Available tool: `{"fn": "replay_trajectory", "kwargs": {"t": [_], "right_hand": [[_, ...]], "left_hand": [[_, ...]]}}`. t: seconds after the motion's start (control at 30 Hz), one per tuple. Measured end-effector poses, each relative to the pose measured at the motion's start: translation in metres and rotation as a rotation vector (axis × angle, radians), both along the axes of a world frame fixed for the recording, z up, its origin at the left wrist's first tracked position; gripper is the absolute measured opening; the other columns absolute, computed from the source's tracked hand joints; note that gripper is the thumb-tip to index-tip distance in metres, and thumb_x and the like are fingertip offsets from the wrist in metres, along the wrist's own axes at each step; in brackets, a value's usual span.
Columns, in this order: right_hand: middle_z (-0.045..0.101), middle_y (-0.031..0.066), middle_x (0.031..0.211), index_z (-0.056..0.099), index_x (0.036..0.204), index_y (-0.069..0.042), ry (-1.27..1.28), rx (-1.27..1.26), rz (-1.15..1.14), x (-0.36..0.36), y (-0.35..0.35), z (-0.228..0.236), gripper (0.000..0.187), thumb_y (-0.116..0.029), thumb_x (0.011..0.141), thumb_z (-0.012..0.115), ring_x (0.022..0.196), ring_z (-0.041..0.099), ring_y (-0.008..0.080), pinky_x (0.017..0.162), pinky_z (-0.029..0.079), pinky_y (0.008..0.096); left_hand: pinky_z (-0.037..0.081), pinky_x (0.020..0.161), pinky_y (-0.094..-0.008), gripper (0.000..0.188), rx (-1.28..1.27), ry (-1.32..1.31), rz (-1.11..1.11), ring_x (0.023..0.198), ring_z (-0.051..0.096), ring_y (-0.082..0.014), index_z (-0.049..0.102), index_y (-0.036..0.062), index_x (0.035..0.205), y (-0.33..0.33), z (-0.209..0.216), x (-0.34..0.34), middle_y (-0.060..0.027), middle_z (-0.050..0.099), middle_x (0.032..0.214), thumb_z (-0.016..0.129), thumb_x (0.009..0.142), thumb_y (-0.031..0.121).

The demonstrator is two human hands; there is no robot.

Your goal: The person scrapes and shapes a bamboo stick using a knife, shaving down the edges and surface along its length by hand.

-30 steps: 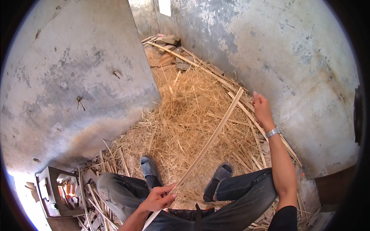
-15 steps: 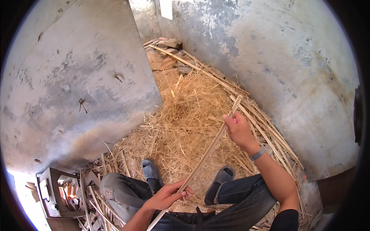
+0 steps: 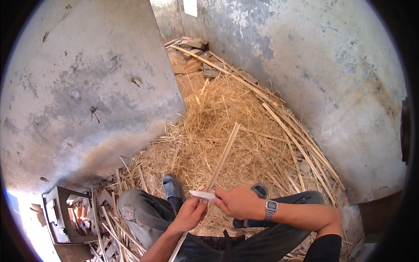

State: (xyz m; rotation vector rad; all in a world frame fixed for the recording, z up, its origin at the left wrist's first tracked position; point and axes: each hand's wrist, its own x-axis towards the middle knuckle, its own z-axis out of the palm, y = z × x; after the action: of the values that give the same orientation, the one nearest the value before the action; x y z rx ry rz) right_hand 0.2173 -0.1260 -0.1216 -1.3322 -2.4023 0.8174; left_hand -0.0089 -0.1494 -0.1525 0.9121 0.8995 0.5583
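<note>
A long, pale bamboo strip slants up and away from my lap, over the shavings. My left hand is closed round its lower part, and the strip's near end runs down past my wrist. A small knife is gripped in my right hand, which wears a metal watch. Its blade points left and lies across the strip just above my left thumb; whether the edge touches the strip I cannot tell. My right fingers hide the knife's handle.
Curly shavings cover the floor ahead, between my feet. Long strips lie along the right wall. A wall panel stands at left, a wooden frame below it. Wood blocks are piled at the far corner.
My right hand has come down from the strip's upper part to beside my left hand, and the knife blade now shows. The strip's far end has swung left and lower.
</note>
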Motion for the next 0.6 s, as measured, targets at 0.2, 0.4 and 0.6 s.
{"fn": "replay_trajectory", "kwargs": {"t": [0.2,0.4,0.6], "right_hand": [[0.062,0.0156,0.057,0.058,0.098,-0.007,-0.183,-0.116,-0.017,-0.006,0.0,-0.007,0.044,-0.048,0.106,0.045,0.05,0.063,0.0389,0.045,0.048,0.0521],[0.061,0.0139,0.054,0.059,0.101,-0.008,-0.179,0.061,-0.166,0.01,0.038,-0.019,0.043,-0.048,0.107,0.045,0.049,0.063,0.0385,0.044,0.048,0.0517],[0.063,0.0216,0.067,0.06,0.095,-0.004,-0.222,0.174,-0.58,0.077,0.113,-0.028,0.044,-0.041,0.109,0.041,0.065,0.063,0.0421,0.061,0.05,0.0539]], "left_hand": [[0.044,0.058,-0.0305,0.039,0.36,0.448,0.081,0.06,0.051,-0.0106,0.056,0.0035,0.143,-0.01,-0.011,0.009,-0.0034,0.054,0.07,0.053,0.106,0.013],[0.043,0.057,-0.0276,0.04,0.369,0.435,0.185,0.062,0.048,-0.0076,0.056,0.0043,0.144,-0.01,-0.009,0.004,-0.0022,0.053,0.068,0.055,0.105,0.011],[0.04,0.056,-0.0257,0.044,0.338,0.485,0.107,0.062,0.045,-0.0058,0.053,0.0063,0.149,-0.02,-0.002,-0.003,0.0021,0.051,0.07,0.055,0.106,0.012]]}}
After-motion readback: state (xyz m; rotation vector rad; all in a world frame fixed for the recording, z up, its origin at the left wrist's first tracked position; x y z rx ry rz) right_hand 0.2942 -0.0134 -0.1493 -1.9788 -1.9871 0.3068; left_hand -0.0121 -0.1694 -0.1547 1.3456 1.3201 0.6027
